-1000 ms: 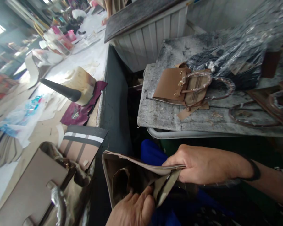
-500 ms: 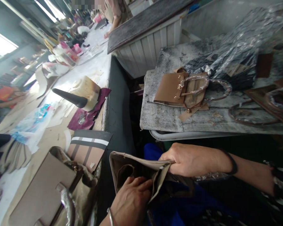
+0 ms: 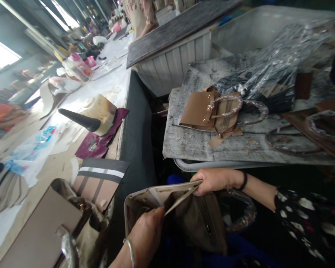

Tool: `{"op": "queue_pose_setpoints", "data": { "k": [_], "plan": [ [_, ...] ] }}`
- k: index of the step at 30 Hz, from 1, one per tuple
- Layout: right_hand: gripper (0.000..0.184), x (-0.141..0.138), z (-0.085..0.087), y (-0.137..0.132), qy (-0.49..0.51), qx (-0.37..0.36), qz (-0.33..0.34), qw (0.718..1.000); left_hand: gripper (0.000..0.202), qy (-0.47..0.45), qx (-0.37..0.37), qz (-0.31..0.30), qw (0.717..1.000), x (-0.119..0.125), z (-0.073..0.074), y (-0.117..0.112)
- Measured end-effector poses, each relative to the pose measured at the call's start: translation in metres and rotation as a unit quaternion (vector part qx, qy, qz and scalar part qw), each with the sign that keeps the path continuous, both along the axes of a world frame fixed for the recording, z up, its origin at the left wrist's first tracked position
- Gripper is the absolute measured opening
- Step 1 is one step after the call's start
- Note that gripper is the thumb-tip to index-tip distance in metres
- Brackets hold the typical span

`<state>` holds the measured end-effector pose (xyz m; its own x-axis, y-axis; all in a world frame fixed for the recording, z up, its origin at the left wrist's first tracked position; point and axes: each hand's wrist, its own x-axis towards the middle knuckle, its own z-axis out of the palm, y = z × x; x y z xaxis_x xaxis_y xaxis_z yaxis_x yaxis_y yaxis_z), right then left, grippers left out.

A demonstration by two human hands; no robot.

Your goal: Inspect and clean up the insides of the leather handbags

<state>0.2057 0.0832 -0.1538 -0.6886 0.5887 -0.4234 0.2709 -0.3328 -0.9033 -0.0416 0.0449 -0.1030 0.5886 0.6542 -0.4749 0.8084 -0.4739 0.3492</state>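
Note:
A beige-brown handbag (image 3: 141,197) is held open low in front of me, its mouth facing up. My right hand (image 3: 213,180) pinches the far right corner of its rim. At the near side, my left hand (image 3: 147,229) is closed on an inner edge of the bag, with its fingertips partly hidden. Dark lining with a zip (image 3: 208,219) shows to the right of that edge, and a plastic-wrapped handle (image 3: 247,214) hangs at the bag's right side. On the bench at my left stands another taupe handbag (image 3: 41,223), its handle also wrapped.
A yellowed container (image 3: 104,115) with a black spout rests on purple leather (image 3: 96,143) along the bench. Nearby lies a striped panel (image 3: 100,178). A tan handbag (image 3: 198,109) and clear plastic (image 3: 276,63) lie on the grey board (image 3: 184,149). Another person's arm (image 3: 146,28) is beyond.
My left hand has come up from inside the handbag to grip an inner edge. The bag has turned wider open, showing the zipped lining and handle. My right hand remains on the rim.

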Motion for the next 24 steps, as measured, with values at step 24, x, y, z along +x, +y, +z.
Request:
{"op": "queue_pose_setpoints", "data": {
  "k": [24],
  "plan": [
    [0.018,0.004,-0.045,-0.010,-0.029,-0.041,-0.110,0.993,0.030,-0.177,-0.108,0.193,0.959,0.027,-0.049,0.057]
  ]
}}
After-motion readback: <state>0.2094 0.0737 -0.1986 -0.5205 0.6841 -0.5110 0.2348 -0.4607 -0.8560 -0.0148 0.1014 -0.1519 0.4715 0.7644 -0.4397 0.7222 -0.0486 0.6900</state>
